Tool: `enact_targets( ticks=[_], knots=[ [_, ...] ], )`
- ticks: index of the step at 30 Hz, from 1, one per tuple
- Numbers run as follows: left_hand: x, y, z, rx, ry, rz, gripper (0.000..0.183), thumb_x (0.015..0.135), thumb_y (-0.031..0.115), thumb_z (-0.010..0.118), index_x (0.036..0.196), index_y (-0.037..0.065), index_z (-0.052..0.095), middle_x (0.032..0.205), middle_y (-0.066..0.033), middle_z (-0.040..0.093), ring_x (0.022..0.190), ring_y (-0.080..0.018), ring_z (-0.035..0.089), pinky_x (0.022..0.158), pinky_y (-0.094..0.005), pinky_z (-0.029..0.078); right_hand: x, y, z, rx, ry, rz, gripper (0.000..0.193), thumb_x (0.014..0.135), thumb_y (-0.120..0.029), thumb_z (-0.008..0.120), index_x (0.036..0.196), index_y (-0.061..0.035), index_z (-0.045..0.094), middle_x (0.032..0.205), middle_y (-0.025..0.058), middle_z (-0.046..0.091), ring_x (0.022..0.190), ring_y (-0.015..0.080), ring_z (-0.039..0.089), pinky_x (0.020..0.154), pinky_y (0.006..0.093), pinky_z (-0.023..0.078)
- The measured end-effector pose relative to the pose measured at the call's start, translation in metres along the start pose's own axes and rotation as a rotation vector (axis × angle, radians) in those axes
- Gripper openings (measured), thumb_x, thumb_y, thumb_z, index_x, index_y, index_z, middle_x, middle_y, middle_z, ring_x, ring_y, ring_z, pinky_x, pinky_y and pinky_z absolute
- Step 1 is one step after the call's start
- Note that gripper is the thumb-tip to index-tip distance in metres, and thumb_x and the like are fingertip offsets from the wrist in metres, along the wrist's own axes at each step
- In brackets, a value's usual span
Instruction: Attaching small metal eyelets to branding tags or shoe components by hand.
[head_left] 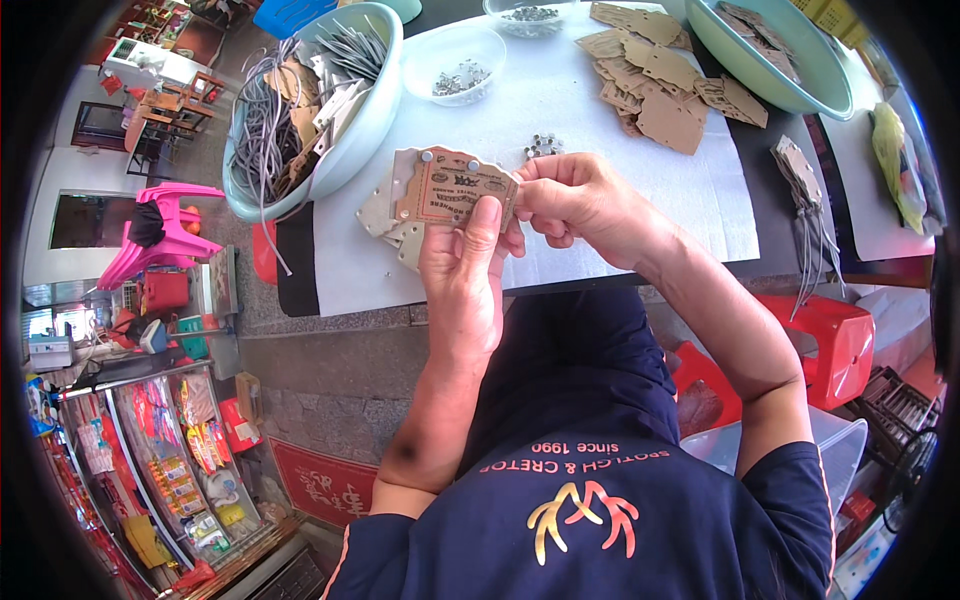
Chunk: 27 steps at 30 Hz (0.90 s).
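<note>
My left hand (462,270) grips a brown printed plaque (455,195) with a wavy edge, my thumb pressed flat on its face. Silver rivets show at its corners and upper edge. Pinched at the plaque's right edge are the fingers of my right hand (585,205); whatever lies between their tips is too small to make out. Under the plaque, several pale flat plates (378,213) lie on the white sheet (350,275). Just beyond my right hand sits a small heap of metal rivets (543,146).
Far left, a pale blue basin (385,95) holds grey cords and plates. Clear bowls (488,50) of metal bits stand at the back. A pile of brown plaques (668,112) lies right of them, beside another basin (815,95). Corded plaques (797,172) hang over the table's right edge.
</note>
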<state>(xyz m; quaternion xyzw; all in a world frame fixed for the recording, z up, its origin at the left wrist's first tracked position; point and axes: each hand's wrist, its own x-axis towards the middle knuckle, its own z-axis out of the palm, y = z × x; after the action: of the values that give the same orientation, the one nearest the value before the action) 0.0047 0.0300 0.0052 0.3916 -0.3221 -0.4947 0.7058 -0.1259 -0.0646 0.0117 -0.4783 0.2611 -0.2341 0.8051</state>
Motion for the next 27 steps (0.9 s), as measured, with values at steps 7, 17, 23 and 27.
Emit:
enact_targets(
  ticks=[7, 17, 23, 27],
  knots=[
    [-0.001, 0.000, 0.001, 0.000, 0.013, -0.013, 0.020, 0.098, 0.014, 0.054, 0.117, 0.007, 0.056, 0.103, -0.0029, 0.063, 0.078, -0.0101, 0.051, 0.069, -0.0270, 0.042, -0.006, -0.001, 0.003, 0.058, 0.009, 0.039, 0.022, 0.086, -0.025, 0.066, 0.088, -0.0025, 0.065, 0.075, 0.0007, 0.061, 0.060, 0.0051, 0.047, 0.054, 0.0227, 0.039],
    [0.000, -0.002, -0.001, -0.009, 0.022, 0.008, 0.029, 0.099, 0.011, 0.054, 0.127, 0.004, 0.051, 0.096, -0.0014, 0.060, 0.078, -0.0084, 0.051, 0.070, -0.0252, 0.044, -0.009, -0.001, 0.008, 0.089, 0.027, 0.047, 0.021, 0.089, -0.024, 0.064, 0.087, -0.0037, 0.064, 0.074, 0.0015, 0.062, 0.061, 0.0039, 0.048, 0.054, 0.0207, 0.039],
    [0.001, -0.004, 0.000, 0.045, 0.029, 0.067, 0.016, 0.099, 0.016, 0.053, 0.112, 0.006, 0.056, 0.096, -0.0021, 0.061, 0.079, -0.0097, 0.052, 0.071, -0.0270, 0.045, -0.013, 0.002, 0.018, 0.105, 0.096, -0.029, 0.019, 0.091, -0.022, 0.062, 0.087, -0.0031, 0.064, 0.073, 0.0020, 0.062, 0.061, 0.0048, 0.050, 0.054, 0.0211, 0.041],
    [0.002, -0.005, -0.003, 0.061, -0.008, 0.074, 0.016, 0.100, 0.016, 0.053, 0.109, 0.004, 0.056, 0.092, -0.0026, 0.060, 0.079, -0.0099, 0.054, 0.072, -0.0269, 0.046, -0.011, 0.011, 0.019, 0.169, 0.120, -0.096, 0.022, 0.092, -0.023, 0.063, 0.088, -0.0018, 0.064, 0.071, 0.0012, 0.061, 0.063, 0.0050, 0.053, 0.054, 0.0212, 0.044]
  ],
)
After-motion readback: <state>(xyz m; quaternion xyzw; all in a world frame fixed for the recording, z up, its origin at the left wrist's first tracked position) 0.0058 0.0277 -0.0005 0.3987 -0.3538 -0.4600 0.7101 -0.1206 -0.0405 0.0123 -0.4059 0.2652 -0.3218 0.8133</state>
